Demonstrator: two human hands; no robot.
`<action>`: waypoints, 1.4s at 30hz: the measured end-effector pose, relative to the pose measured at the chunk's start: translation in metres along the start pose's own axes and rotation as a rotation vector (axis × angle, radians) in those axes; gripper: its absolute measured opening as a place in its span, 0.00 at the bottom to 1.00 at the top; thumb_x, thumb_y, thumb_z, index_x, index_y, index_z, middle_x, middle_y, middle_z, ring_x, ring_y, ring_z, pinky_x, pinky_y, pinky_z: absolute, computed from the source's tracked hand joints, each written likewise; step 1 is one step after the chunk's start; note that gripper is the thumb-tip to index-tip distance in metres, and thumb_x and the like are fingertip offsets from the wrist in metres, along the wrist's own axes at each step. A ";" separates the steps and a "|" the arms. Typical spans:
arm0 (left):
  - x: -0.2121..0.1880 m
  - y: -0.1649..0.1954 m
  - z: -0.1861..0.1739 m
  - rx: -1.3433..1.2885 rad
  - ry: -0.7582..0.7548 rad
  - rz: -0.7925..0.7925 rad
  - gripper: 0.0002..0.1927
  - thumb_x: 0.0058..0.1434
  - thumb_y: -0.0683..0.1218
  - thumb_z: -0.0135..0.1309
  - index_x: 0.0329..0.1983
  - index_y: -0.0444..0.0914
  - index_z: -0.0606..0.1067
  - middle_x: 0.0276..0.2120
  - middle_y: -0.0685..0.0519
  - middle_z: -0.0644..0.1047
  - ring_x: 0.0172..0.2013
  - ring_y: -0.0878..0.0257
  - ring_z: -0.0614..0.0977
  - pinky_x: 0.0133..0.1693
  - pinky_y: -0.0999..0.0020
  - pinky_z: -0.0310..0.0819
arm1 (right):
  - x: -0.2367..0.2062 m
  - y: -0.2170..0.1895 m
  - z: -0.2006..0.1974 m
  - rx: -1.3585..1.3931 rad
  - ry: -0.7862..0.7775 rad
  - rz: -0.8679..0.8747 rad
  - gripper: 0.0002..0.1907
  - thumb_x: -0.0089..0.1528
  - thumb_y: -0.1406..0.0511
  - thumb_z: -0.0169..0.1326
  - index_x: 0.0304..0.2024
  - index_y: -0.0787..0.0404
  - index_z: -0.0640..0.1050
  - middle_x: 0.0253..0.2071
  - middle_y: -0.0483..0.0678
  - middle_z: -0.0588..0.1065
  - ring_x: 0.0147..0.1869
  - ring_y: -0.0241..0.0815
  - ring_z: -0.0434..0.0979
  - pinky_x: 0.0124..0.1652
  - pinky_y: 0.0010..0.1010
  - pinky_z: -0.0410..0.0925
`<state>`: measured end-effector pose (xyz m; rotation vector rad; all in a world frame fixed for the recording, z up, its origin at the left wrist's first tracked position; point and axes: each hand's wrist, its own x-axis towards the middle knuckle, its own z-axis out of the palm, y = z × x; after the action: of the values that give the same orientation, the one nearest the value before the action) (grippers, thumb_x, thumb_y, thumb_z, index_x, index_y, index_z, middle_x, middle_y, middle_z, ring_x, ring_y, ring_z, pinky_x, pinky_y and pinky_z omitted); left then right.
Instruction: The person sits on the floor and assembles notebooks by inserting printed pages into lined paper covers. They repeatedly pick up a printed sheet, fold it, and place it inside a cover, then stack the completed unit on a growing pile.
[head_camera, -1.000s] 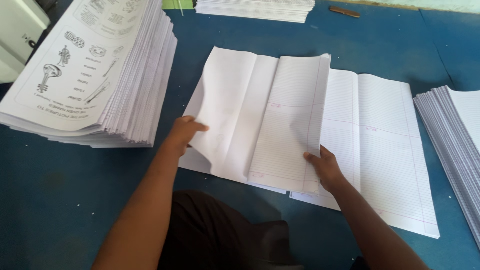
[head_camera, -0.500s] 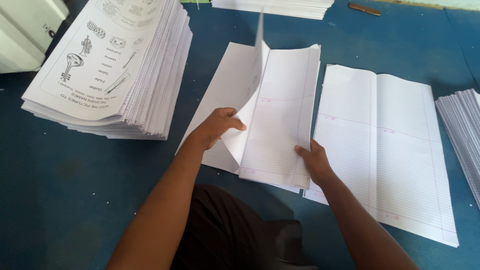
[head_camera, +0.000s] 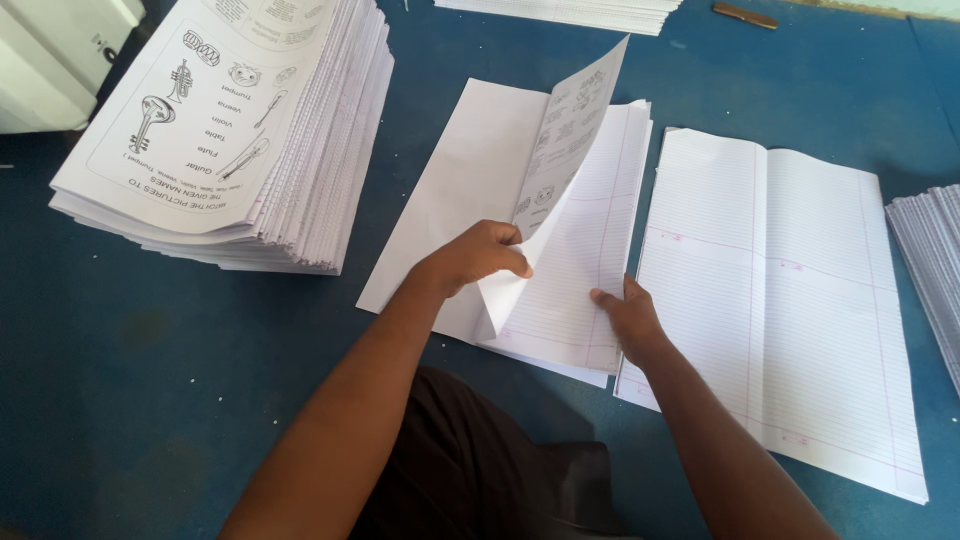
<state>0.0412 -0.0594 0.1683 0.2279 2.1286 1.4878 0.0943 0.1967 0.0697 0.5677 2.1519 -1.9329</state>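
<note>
Centrally, left hand (head_camera: 478, 258) pinched a lifted printed sheet (head_camera: 562, 170); right hand (head_camera: 626, 316) pressed flat, fingers spread, on the ruled stack (head_camera: 585, 270) beneath.

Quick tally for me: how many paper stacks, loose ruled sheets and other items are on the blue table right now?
Paper stacks: 3: printed worksheet stack, stack at the far edge, stack at the right edge
Ruled sheets: 2: folded sheet under both hands, flat open sheet
Small brown object: 1
White box: 1
Total: 7
</note>
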 end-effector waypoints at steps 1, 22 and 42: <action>0.000 0.000 0.001 0.026 0.004 -0.006 0.16 0.42 0.45 0.61 0.35 0.34 0.79 0.33 0.43 0.81 0.39 0.53 0.81 0.46 0.65 0.70 | -0.001 0.000 0.001 -0.013 0.002 0.003 0.27 0.65 0.67 0.52 0.64 0.71 0.66 0.53 0.63 0.77 0.48 0.50 0.81 0.49 0.37 0.76; 0.047 -0.017 0.065 0.217 -0.185 -0.018 0.14 0.48 0.46 0.65 0.35 0.35 0.77 0.28 0.50 0.77 0.30 0.61 0.79 0.30 0.62 0.76 | 0.005 0.015 -0.003 0.022 -0.052 -0.041 0.23 0.64 0.66 0.54 0.60 0.71 0.69 0.49 0.60 0.78 0.47 0.47 0.81 0.46 0.37 0.76; 0.079 -0.070 0.110 0.527 -0.265 0.160 0.11 0.52 0.47 0.63 0.33 0.37 0.76 0.32 0.49 0.80 0.37 0.56 0.81 0.39 0.61 0.73 | 0.007 -0.005 -0.008 0.117 -0.184 0.181 0.48 0.65 0.39 0.41 0.70 0.73 0.57 0.69 0.66 0.65 0.73 0.54 0.66 0.67 0.42 0.62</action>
<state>0.0417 0.0378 0.0510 0.7543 2.2762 0.8814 0.0872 0.2051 0.0728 0.5588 1.8212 -1.9387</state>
